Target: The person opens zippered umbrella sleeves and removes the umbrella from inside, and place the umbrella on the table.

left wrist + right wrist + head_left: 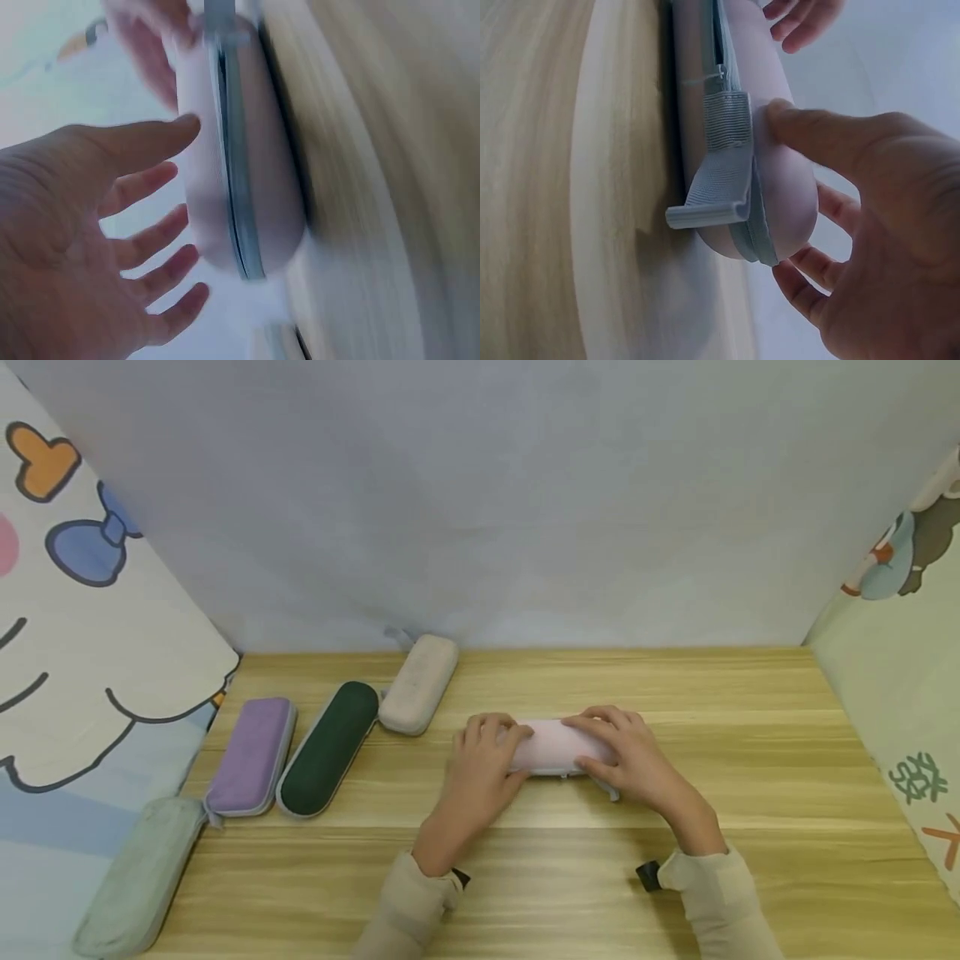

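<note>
A pale pink zip pencil case point(555, 747) lies lengthwise on the wooden table, with its grey zip along the near side. A dark slit shows between the zip's edges in the left wrist view. At the case's right end, a ribbed grey strap point(724, 165) hangs from it. My right hand point(630, 756) holds that end, thumb on the front and fingers behind. At the other end is my left hand point(483, 768), its fingers spread and loosely bent; in the left wrist view its thumb point(161, 142) is at the case's side.
Left of the hands lie a cream case point(420, 685), a dark green case point(330, 750), a purple case point(251, 756) and a pale green case point(138, 877). A grey-white cloth point(510, 510) stands behind the table point(750, 760); printed sheets flank both sides.
</note>
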The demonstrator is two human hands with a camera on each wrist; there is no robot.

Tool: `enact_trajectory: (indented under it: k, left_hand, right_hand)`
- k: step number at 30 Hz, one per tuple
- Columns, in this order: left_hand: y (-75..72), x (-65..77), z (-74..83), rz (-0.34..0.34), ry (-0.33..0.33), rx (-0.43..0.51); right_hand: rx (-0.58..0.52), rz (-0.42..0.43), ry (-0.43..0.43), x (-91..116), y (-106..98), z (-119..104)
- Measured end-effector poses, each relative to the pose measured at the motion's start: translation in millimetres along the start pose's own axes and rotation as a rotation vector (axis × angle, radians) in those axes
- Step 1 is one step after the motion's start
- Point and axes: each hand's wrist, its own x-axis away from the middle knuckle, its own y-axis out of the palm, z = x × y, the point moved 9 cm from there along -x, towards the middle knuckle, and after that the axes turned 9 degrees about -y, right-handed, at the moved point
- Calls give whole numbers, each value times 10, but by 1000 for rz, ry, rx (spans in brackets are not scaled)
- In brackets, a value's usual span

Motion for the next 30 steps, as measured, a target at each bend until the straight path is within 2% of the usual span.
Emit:
enact_trajectory:
  k: [4,8,13,18,23,30]
  left_hand:
    - [71,-35,-223,-116,-62,67]
    - [109,-40,-313,-168,-74,139]
    - [94,-37,-336,-162,-64,163]
    - [92,14,-321,-155,-58,125]
    - [77,128,-270,-134,-33,84]
    - [63,321,-151,-87,-21,7]
  right_hand:
    - [6,9,-8,31,10,-7]
    - [16,22,-17,43,8,-24]
    - [23,28,-21,24,7,-42]
    - [22,22,-20,7,12,-44]
    - [26,31,-10,-15,3,-40]
    - [52,98,74,-41,-35,11]
